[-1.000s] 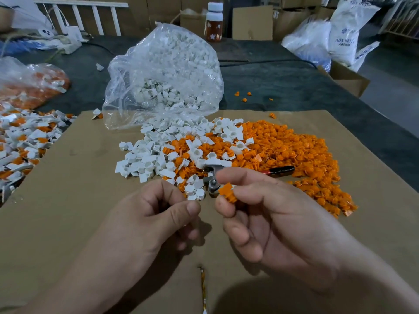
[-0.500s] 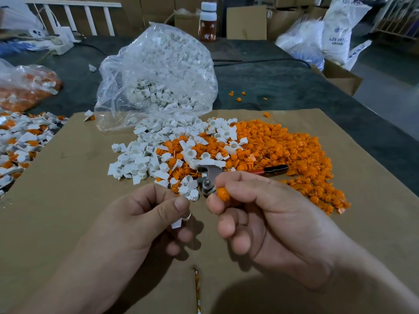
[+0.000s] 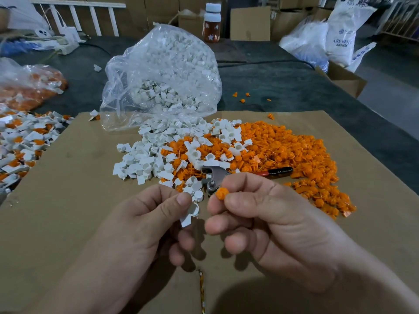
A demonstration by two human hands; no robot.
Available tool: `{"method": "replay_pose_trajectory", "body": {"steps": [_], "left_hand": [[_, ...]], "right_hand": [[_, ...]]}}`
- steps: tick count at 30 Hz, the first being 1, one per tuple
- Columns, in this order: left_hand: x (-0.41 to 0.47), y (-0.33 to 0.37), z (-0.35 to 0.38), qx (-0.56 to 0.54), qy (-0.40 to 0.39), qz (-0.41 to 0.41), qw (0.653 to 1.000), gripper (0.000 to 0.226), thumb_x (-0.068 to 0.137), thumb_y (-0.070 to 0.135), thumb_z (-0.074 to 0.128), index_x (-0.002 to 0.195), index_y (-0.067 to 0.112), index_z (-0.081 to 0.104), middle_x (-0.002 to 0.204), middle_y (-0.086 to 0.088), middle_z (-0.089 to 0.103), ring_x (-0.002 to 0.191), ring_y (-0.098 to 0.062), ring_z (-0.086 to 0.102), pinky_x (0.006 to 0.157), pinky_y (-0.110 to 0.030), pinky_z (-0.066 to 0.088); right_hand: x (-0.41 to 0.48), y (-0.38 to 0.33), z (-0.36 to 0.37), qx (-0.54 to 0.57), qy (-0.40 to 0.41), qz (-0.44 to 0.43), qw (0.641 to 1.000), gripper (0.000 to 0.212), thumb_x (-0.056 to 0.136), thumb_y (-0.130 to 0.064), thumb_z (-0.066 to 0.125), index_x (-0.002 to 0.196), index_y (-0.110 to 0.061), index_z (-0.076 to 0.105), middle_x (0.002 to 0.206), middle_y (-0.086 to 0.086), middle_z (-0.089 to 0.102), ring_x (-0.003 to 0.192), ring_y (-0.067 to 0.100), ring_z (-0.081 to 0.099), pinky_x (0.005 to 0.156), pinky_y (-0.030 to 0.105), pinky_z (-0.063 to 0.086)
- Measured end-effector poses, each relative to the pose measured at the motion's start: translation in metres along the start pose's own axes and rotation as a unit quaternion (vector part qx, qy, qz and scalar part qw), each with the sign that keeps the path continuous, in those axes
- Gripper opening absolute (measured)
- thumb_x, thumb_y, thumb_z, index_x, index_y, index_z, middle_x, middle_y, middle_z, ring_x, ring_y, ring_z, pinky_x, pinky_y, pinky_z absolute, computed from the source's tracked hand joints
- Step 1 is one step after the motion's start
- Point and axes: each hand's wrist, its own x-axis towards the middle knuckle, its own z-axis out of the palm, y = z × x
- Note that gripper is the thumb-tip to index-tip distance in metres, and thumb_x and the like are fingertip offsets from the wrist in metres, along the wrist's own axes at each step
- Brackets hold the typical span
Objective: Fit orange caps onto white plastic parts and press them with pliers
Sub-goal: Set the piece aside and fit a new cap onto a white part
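Two bare hands fill the lower half of the frame. The left hand is at the lower left and the right hand is at the lower right. The left arm and the right arm are bare to the picture's edge. The left thumb nail is short. Small creases cross the knuckles.

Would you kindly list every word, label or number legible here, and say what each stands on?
"ADS VEST": blue print on the white woven sack, far right; its ending and the line beneath are too blurred to read.
Blue marks on the smaller white sack beside it: too blurred to read.
Brown bottle with white cap: white stars only, no words.
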Motion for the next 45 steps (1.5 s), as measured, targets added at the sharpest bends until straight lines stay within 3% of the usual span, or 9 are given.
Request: {"method": "replay_pose_trajectory", "body": {"steps": [5, 10, 13, 17, 25, 28, 34, 40, 45], "left_hand": [[0.001, 0.005, 0.004, -0.062, -0.004, 0.016, 0.998, 0.029, 0.037, 0.005, 0.085, 0.059, 0.015, 0.069, 0.054, -0.021, 0.059, 0.034, -0.021, 0.053, 0.031, -0.022, 0.042], [0.0, 0.002, 0.008, -0.081, 0.001, 0.049, 0.996, 0.033, 0.042, -0.011, 0.08, 0.064, 0.01, 0.068, 0.055, -0.025, 0.059, 0.037, -0.024, 0.052, 0.034, -0.025, 0.044], [-0.001, 0.002, 0.009, -0.06, 0.015, 0.06, 0.996, 0.025, 0.047, 0.006, 0.082, 0.066, 0.011, 0.066, 0.056, -0.023, 0.058, 0.041, -0.025, 0.051, 0.037, -0.027, 0.043], [-0.003, 0.001, 0.011, -0.04, 0.02, 0.067, 0.997, 0.023, 0.054, 0.014, 0.082, 0.069, 0.01, 0.065, 0.058, -0.025, 0.059, 0.041, -0.026, 0.05, 0.039, -0.029, 0.043], [0.0, -0.003, 0.008, 0.04, 0.02, 0.094, 0.995, 0.027, 0.061, 0.042, 0.073, 0.08, 0.023, 0.07, 0.063, -0.019, 0.067, 0.049, -0.028, 0.06, 0.047, -0.03, 0.049], [0.002, -0.007, 0.008, 0.069, 0.014, 0.109, 0.992, 0.019, 0.071, 0.032, 0.085, 0.082, 0.027, 0.071, 0.063, -0.016, 0.068, 0.052, -0.025, 0.066, 0.049, -0.029, 0.051], [0.002, -0.012, 0.01, 0.09, 0.025, 0.135, 0.986, 0.011, 0.072, 0.025, 0.07, 0.082, 0.031, 0.071, 0.064, -0.011, 0.069, 0.056, -0.019, 0.068, 0.05, -0.022, 0.051], [-0.002, -0.011, 0.009, 0.241, 0.047, 0.174, 0.954, 0.024, 0.069, 0.04, 0.069, 0.092, 0.045, 0.064, 0.07, 0.005, 0.069, 0.063, -0.017, 0.067, 0.058, -0.04, 0.056], [-0.003, -0.012, 0.008, 0.265, 0.047, 0.182, 0.946, 0.027, 0.068, 0.042, 0.067, 0.093, 0.047, 0.063, 0.071, 0.007, 0.068, 0.065, -0.018, 0.066, 0.061, -0.047, 0.056]], "right_hand": [[0.001, 0.002, -0.001, -0.045, 0.005, -0.032, 0.998, 0.029, 0.077, -0.006, 0.075, 0.101, -0.007, 0.058, 0.084, 0.022, 0.07, 0.068, 0.029, 0.072, 0.048, 0.028, 0.056], [0.002, 0.009, 0.0, -0.294, 0.077, -0.094, 0.948, 0.007, 0.083, -0.027, 0.07, 0.087, -0.022, 0.066, 0.078, 0.015, 0.073, 0.061, 0.029, 0.07, 0.056, 0.039, 0.056], [-0.001, 0.015, 0.002, -0.421, 0.126, -0.18, 0.88, 0.006, 0.087, -0.025, 0.067, 0.087, -0.029, 0.063, 0.068, 0.004, 0.072, 0.055, 0.021, 0.069, 0.052, 0.04, 0.059], [-0.005, 0.019, 0.005, -0.523, 0.122, -0.25, 0.806, 0.009, 0.09, -0.025, 0.067, 0.09, -0.032, 0.062, 0.066, -0.004, 0.068, 0.054, 0.01, 0.067, 0.049, 0.022, 0.055], [-0.004, 0.015, 0.005, -0.643, 0.072, -0.26, 0.716, 0.009, 0.097, -0.028, 0.054, 0.096, -0.035, 0.058, 0.08, -0.022, 0.064, 0.072, 0.004, 0.067, 0.052, 0.016, 0.052], [-0.004, 0.015, 0.004, -0.678, 0.082, -0.273, 0.678, 0.008, 0.095, -0.037, 0.048, 0.095, -0.036, 0.056, 0.083, -0.023, 0.061, 0.074, 0.0, 0.064, 0.055, 0.011, 0.048], [-0.005, 0.015, 0.006, -0.725, 0.111, -0.3, 0.61, 0.008, 0.093, -0.029, 0.056, 0.086, -0.032, 0.06, 0.074, -0.016, 0.056, 0.071, 0.001, 0.056, 0.057, 0.016, 0.045], [-0.005, 0.014, 0.008, -0.767, 0.101, -0.281, 0.567, 0.017, 0.093, -0.033, 0.048, 0.086, -0.029, 0.062, 0.074, -0.015, 0.056, 0.066, 0.005, 0.054, 0.051, 0.027, 0.048], [-0.005, 0.013, 0.007, -0.753, 0.079, -0.275, 0.592, 0.017, 0.093, -0.032, 0.047, 0.087, -0.027, 0.063, 0.076, -0.013, 0.059, 0.07, 0.008, 0.057, 0.053, 0.032, 0.05]]}}
